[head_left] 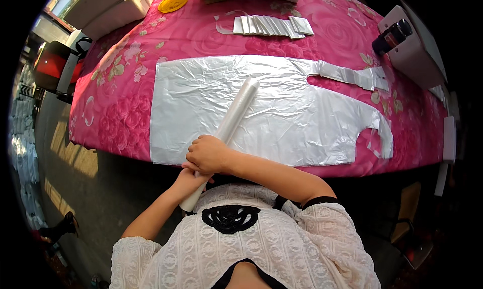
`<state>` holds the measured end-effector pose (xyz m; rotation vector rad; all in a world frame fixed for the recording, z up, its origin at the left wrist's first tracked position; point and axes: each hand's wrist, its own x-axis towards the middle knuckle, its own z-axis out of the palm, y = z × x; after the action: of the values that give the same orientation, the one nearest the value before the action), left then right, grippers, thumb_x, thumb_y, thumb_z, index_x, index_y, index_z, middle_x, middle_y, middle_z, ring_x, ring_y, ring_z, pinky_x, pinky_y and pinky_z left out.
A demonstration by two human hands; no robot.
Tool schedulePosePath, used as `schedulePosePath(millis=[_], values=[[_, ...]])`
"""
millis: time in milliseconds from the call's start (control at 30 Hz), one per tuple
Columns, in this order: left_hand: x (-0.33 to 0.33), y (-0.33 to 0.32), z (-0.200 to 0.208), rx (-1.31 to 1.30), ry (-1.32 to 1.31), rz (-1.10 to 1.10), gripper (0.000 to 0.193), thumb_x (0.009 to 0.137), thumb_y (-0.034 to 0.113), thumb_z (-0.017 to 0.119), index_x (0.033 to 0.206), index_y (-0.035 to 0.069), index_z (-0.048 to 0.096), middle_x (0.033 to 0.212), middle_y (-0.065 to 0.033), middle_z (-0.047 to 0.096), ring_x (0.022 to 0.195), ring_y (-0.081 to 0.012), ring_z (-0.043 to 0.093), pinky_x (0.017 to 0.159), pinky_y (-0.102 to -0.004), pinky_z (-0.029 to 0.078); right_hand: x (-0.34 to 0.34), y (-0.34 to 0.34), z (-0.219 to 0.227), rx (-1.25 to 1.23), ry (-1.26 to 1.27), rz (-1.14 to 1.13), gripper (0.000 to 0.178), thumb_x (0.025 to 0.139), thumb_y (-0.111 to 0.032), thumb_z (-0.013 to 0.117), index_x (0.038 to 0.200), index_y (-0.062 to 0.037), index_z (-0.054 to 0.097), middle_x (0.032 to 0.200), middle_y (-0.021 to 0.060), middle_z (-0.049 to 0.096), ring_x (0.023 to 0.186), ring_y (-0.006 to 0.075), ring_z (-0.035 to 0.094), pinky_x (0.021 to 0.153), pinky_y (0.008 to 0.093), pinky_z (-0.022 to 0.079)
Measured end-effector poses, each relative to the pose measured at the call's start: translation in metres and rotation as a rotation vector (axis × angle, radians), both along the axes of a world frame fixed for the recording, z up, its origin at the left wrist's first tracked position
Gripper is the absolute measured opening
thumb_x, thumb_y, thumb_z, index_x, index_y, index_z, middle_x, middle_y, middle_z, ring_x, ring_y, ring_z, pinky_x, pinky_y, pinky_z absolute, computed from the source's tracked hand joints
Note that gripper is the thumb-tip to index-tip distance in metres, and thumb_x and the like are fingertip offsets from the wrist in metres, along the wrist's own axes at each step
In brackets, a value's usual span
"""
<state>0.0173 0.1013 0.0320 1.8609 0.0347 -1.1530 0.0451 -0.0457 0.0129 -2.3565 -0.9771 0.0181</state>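
A long white roll of clear-looking plastic film (235,115) slants from near my body up over the table. My right hand (208,154) is closed round its lower middle. Just below, my left hand (190,180) grips the roll close to its near end, its fingers partly hidden. Under the roll's far half, a shiny white plastic apron (292,123) is spread flat and creased. Its cut-out neck and strap parts point right, and its long edge runs along the table's near side.
A pink floral cloth (121,113) covers the table. Folded white packets (271,26) line up at the back, with a yellow disc (172,2) to their left. At the right stand a dark bottle (392,36) and a white box (415,47). A red chair (50,65) is at the left.
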Motion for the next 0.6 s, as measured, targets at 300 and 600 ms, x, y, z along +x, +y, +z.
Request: schedulePosePath(millis=[300, 600], values=[[0.007, 0.02, -0.006, -0.233, 0.217, -0.048, 0.044, 0.084, 0.037, 0.057, 0.107, 0.0, 0.05, 0.079, -0.01, 0.061, 0.057, -0.0125, 0.054, 0.053, -0.0261, 0.045, 0.07, -0.173, -0.009, 0.007, -0.496, -0.644, 0.01, 0.08, -0.015, 0.058, 0.077, -0.0074, 0.063, 0.08, 0.0062, 0.062, 0.081, 0.024, 0.056, 0.081, 0.0356, 0.04], [0.012, 0.034, -0.02, -0.44, 0.45, 0.053, 0.058, 0.077, 0.047, 0.063, 0.108, 0.0, 0.05, 0.085, -0.0126, 0.06, 0.055, -0.0146, 0.055, 0.047, -0.0271, 0.045, 0.08, -0.191, -0.002, 0.543, 0.666, -0.908, 0.025, 0.081, -0.023, 0.058, 0.09, -0.001, 0.067, 0.079, 0.005, 0.066, 0.067, 0.0105, 0.057, 0.063, 0.025, 0.045]])
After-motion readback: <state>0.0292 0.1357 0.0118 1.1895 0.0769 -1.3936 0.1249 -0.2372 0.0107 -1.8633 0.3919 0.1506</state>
